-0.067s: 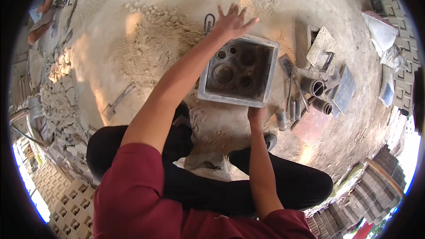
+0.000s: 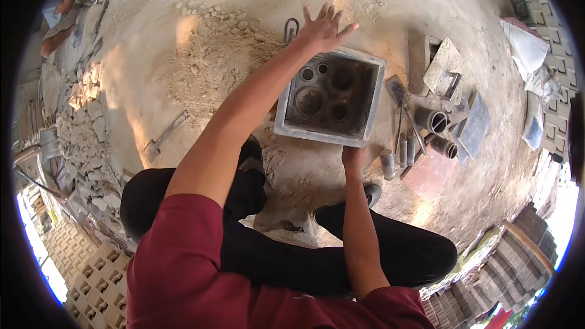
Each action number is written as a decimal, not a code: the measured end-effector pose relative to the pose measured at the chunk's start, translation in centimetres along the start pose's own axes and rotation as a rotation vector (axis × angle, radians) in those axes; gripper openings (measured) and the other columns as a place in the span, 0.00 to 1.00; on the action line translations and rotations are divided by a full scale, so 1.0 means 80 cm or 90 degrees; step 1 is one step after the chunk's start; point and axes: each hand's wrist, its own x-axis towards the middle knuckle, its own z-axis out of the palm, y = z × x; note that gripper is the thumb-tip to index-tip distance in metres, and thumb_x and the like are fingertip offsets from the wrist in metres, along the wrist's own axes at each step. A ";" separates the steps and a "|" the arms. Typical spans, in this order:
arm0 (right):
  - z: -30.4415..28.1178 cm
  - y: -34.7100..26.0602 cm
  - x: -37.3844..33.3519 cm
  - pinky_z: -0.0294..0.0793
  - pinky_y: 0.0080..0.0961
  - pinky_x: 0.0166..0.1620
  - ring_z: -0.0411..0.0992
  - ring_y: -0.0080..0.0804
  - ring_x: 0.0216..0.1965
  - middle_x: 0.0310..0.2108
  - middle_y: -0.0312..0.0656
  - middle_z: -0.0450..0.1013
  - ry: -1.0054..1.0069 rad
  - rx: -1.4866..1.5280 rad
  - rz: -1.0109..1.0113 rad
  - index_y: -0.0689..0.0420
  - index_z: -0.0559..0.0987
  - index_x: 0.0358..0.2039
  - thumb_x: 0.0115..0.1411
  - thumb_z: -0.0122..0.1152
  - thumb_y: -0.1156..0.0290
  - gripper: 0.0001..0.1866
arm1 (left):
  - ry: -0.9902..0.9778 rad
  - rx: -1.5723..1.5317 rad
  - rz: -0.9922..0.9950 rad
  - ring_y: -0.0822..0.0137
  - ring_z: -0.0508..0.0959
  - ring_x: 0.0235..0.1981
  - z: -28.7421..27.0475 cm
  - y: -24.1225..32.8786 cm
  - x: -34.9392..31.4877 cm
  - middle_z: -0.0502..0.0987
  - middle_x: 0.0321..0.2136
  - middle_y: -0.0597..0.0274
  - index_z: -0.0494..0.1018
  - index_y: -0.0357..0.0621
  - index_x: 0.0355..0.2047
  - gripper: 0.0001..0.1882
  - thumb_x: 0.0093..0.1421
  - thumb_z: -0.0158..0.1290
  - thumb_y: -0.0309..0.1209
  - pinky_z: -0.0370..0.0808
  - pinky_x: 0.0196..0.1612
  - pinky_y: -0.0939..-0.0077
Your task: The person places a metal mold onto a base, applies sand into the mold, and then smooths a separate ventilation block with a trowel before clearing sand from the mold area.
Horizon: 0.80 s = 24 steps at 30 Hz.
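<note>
A square grey metal mould box [image 2: 329,139] lies in front of me, its inside showing several round holes of different sizes. My left hand [image 2: 328,29] is open, fingers spread, over the far edge of the box; whether the palm touches the rim I cannot tell. Beside it a metal loop handle [image 2: 291,31] stands out at the far left corner. My right hand [image 2: 353,156] is closed at the near edge of the box, towards its right corner. Its fingertips are hidden beneath the rim.
Right of the box lie a small trowel [image 2: 396,91], short metal cylinders [image 2: 388,163], pipe pieces [image 2: 434,120], a plate with a handle [image 2: 446,72] and a reddish board [image 2: 429,173]. A hammer-like tool [image 2: 161,140] and loose soil [image 2: 213,55] lie left. Another person's arm [image 2: 68,1] shows far left.
</note>
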 end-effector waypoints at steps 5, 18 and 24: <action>-0.003 0.014 -0.009 0.71 0.49 0.31 0.73 0.61 0.32 0.26 0.58 0.75 0.047 0.013 0.023 0.58 0.79 0.37 0.55 0.59 0.63 0.13 | 0.271 -0.119 0.031 0.48 0.33 0.70 -0.065 0.024 0.010 0.37 0.69 0.47 0.44 0.45 0.68 0.45 0.62 0.19 0.66 0.28 0.65 0.37; 0.016 0.014 -0.014 0.72 0.49 0.33 0.73 0.62 0.32 0.26 0.59 0.74 0.012 0.016 0.036 0.63 0.78 0.32 0.54 0.61 0.59 0.17 | 0.172 -0.230 -0.026 0.54 0.49 0.68 -0.004 -0.042 -0.006 0.53 0.66 0.47 0.57 0.46 0.64 0.43 0.63 0.22 0.65 0.45 0.66 0.43; 0.019 0.024 -0.011 0.72 0.50 0.31 0.73 0.61 0.29 0.23 0.58 0.73 0.056 -0.049 0.074 0.62 0.77 0.29 0.55 0.61 0.58 0.17 | 0.399 -0.333 -0.465 0.45 0.80 0.35 -0.009 -0.070 -0.098 0.79 0.30 0.40 0.76 0.33 0.37 0.36 0.61 0.42 0.60 0.75 0.40 0.56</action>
